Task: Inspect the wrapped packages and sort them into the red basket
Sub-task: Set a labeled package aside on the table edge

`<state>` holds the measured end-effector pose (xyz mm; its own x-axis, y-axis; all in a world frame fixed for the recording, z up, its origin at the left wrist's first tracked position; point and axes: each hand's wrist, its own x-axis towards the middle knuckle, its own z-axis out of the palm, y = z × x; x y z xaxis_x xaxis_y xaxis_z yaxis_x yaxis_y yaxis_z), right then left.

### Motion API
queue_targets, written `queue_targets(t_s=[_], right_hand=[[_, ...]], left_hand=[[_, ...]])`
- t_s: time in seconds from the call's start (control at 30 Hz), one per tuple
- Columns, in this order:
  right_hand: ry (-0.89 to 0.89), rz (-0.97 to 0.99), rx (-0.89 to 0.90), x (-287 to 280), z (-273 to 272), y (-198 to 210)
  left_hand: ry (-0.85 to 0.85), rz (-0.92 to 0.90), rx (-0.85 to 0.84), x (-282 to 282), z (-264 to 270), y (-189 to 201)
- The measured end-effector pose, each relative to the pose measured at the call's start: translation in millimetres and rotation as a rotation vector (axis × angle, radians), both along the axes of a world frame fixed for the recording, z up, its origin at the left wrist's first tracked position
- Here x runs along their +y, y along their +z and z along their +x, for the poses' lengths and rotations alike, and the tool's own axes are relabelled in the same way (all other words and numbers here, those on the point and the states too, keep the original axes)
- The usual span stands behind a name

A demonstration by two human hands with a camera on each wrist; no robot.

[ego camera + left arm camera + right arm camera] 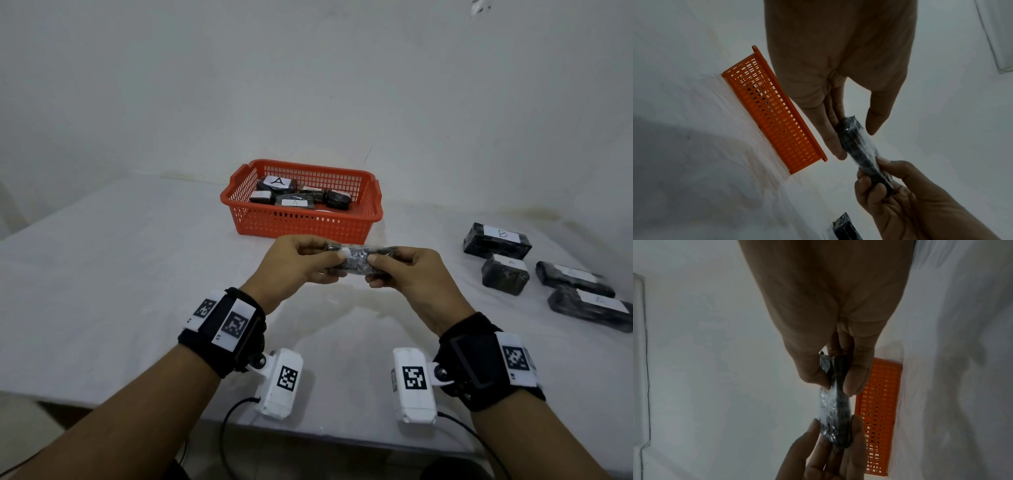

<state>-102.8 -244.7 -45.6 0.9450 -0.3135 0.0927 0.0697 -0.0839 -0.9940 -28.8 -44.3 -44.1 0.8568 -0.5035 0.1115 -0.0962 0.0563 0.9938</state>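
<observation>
Both hands hold one black plastic-wrapped package (pixel 358 261) in the air just in front of the red basket (pixel 301 222). My left hand (pixel 301 260) pinches its left end between thumb and fingers, and my right hand (pixel 404 270) pinches its right end. The left wrist view shows the package (pixel 859 146) between the left fingers, with the right hand gripping its far end. In the right wrist view the package (pixel 835 410) is seen edge-on, and its label is hidden. The basket holds several black packages, two of them with "A" labels (pixel 278 181).
Several black wrapped packages with white labels lie on the white table (pixel 120 274) at the right: one marked "B" (pixel 496 240), one smaller (pixel 505 278) and two long ones (pixel 573 278), (pixel 591 308). A white wall stands right behind the basket.
</observation>
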Motion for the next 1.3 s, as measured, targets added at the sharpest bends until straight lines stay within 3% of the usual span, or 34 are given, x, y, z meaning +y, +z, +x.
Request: queue_targets(t_s=[0.17,0.43,0.77,0.87,1.0,1.3], right_hand=[[0.079,0.023,0.020,3,-3,0],[0.020,-0.048,-0.021,-1,-2,0],[0.213,0.081,-0.106,0,-9,13],[0.226,0.027,-0.107,0,-9,11],[0.273,-0.053,-0.099,3,-8,6],[0.389,-0.021,-0.031,7,-4,1]], left_hand=[[0.063,-0.012,-0.005,1,3,-1],[0.009,0.062,-0.029,4,5,0],[0.124,0.221,-0.184,6,9,5],[0.146,0.257,-0.203,5,9,4],[0.142,0.263,-0.171,4,11,1],[0.077,0.244,-0.134,5,11,-2]])
